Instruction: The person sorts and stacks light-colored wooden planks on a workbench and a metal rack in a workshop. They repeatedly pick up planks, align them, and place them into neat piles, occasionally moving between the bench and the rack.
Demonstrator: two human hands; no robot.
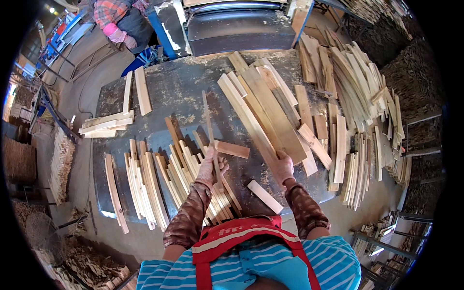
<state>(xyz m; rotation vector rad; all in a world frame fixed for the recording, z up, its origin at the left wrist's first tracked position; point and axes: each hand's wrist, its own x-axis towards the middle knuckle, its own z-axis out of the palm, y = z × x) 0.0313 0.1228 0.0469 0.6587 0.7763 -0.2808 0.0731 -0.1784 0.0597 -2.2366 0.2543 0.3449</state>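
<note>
My left hand is closed around a thin wooden strip, which it holds on edge, pointing away from me. Below that hand lie rows of narrow wooden strips, and a short reddish wood piece rests just to its right. My right hand is closed on the near end of a long board at the left side of a loose pile. A wider board lies beside it in the pile. Between my forearms, a short pale block sits near the table's front edge.
A machine with a roller and metal bed stands beyond the dark table. At the upper left is another person. Pale boards lie on the table's left side, and stacked strips line the right.
</note>
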